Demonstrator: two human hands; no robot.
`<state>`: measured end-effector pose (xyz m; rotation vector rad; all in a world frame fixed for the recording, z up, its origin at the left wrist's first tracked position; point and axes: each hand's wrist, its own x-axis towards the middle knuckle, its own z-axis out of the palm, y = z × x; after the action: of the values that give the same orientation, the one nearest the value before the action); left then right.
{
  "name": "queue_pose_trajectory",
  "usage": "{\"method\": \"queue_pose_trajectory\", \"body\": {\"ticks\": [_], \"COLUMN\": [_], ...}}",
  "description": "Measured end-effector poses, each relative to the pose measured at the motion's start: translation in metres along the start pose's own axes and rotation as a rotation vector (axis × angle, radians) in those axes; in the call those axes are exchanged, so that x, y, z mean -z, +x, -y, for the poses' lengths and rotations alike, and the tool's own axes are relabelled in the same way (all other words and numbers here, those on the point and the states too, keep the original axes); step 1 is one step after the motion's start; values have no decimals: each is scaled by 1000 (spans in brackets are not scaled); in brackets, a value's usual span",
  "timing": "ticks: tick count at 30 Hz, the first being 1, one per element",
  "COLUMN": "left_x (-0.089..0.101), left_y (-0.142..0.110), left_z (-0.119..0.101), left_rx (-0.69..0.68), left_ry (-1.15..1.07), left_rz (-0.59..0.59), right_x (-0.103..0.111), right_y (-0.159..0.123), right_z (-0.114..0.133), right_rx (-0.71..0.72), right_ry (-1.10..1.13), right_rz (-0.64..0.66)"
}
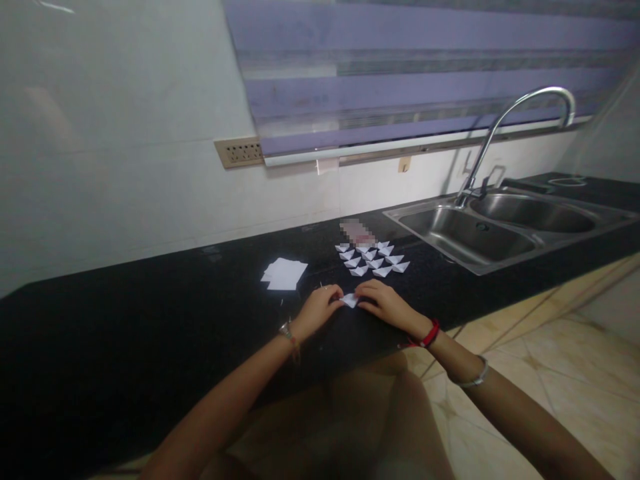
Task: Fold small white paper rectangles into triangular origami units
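Note:
Between my hands, low over the dark counter, is a small piece of folded white paper (pixel 349 301). My left hand (pixel 319 308) pinches its left end between thumb and fingers. At its right end, my right hand (pixel 387 305) grips it with thumb and fingertips. Just beyond my hands stand several folded paper boats (pixel 373 260), set out in close rows. A loose pile of flat white paper sheets (pixel 287 274) lies to the left, past my left hand.
A blurred pinkish patch (pixel 357 232) lies behind the paper boats. On the right, a steel double sink (pixel 450 257) with a tall curved faucet (pixel 493 133) is set into the black counter (pixel 150 320). A socket panel (pixel 239 153) and a purple striped blind (pixel 425 40) are at the back wall.

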<state>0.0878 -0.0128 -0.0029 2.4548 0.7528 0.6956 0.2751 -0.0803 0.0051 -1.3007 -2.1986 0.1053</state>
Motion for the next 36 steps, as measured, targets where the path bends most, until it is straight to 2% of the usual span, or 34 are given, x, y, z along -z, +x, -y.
{"method": "queue_pose_trajectory", "body": {"ticks": [3, 15, 21, 28, 36], "left_x": [-1, -2, -2, -3, -3], "left_y": [2, 0, -1, -1, -1], "left_z": [-1, -2, 0, -3, -6], "left_rx": [4, -51, -40, -56, -26], "left_ry": [17, 176, 206, 231, 207], "left_rz": [-3, -6, -8, -5, 2], "right_x": [1, -5, -7, -7, -4], "right_y": [2, 10, 8, 8, 2], "right_z": [6, 6, 4, 6, -4], "right_rx": [104, 191, 122, 96, 89], "right_ry": [-110, -368, -308, -145, 4], "right_rz": [11, 162, 101, 99, 41]}}
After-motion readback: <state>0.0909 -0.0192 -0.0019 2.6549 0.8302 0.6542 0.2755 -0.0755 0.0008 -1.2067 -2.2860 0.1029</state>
